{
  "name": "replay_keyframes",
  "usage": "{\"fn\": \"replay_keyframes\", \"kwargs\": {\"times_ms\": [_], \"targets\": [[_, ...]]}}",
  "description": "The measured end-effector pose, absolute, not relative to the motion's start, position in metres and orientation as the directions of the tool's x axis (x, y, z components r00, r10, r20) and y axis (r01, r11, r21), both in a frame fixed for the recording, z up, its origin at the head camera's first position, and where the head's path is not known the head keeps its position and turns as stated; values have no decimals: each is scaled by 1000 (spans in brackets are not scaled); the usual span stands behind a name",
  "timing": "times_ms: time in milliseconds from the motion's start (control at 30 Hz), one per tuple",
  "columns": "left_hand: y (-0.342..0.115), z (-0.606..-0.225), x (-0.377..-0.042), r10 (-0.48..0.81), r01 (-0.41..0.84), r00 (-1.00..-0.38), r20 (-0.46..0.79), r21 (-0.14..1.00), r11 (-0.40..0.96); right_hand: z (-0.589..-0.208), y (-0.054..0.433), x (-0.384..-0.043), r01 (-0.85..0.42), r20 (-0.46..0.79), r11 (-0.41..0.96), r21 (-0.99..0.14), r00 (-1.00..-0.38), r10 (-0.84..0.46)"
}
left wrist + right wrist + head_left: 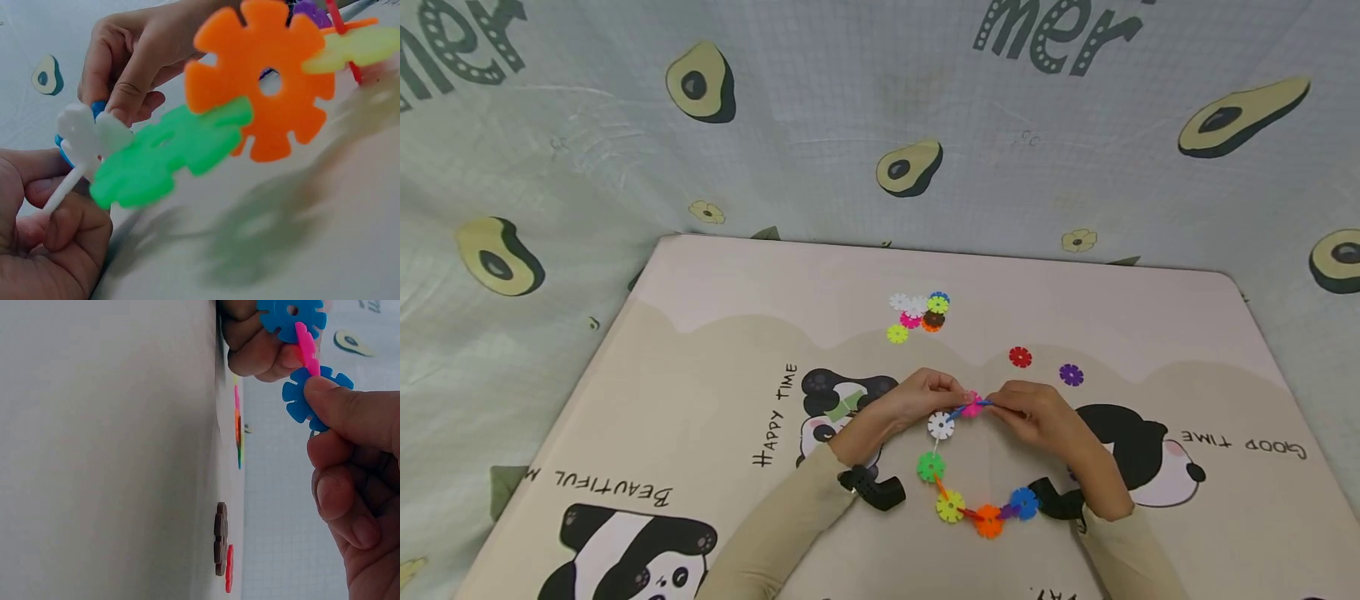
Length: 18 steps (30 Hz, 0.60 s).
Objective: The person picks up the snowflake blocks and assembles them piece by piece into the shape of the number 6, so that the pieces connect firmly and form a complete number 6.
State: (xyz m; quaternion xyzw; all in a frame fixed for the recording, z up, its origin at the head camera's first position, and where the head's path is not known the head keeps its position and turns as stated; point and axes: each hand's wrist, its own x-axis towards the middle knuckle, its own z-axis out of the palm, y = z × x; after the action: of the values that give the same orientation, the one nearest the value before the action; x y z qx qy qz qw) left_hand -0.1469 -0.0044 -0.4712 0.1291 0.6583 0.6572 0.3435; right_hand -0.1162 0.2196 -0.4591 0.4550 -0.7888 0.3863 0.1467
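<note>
A curved chain of slotted plastic snowflake discs links the space between my hands. My right hand [1030,408] pinches a blue snowflake disc [297,399] between thumb and fingers. That disc is joined to a pink disc [973,405], whose other side meets a second blue disc [292,315]. My left hand [925,395] grips the chain at this second blue disc, its fingers curled. From there the chain runs down through a white disc [941,426], a green disc [931,467], a yellow disc [950,506] and an orange disc [988,522] to a blue end disc [1024,503].
Beyond the hands, a small cluster of loose discs [913,307] in mixed colours lies on the panda-printed table mat [737,292]. A red disc [1020,357] and a purple disc [1071,375] lie apart, past the right hand. An avocado-print sheet [805,150] hangs behind.
</note>
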Motion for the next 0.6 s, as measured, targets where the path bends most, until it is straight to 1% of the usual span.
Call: {"fn": "replay_keyframes", "kwargs": {"times_ms": [67,133,233,300,400,467,600], "targets": [[-5,-471,-147,623,-288,-727,-290,952,107,-460,218,-116,-836,593,282,-470,-536,-601],[-5,-471,-148,625,-301,-719,-303,947,114,-459,218,-115,-829,582,293,-477,-547,-601],[-6,-470,-150,632,-297,-707,-319,944,145,-457,218,-114,-785,524,347,-513,-606,-598],[-7,-469,-151,635,-283,-701,-324,944,170,-455,219,-113,-731,458,407,-548,-669,-586],[-7,-467,-150,635,-247,-704,-318,948,201,-451,226,-110,-658,379,495,-567,-743,-552],[-6,-466,-149,632,-218,-711,-308,951,219,-446,233,-108,-618,341,550,-562,-779,-527],[-7,-465,-148,625,-183,-727,-285,957,224,-441,249,-104,-559,300,614,-557,-825,-479]]}}
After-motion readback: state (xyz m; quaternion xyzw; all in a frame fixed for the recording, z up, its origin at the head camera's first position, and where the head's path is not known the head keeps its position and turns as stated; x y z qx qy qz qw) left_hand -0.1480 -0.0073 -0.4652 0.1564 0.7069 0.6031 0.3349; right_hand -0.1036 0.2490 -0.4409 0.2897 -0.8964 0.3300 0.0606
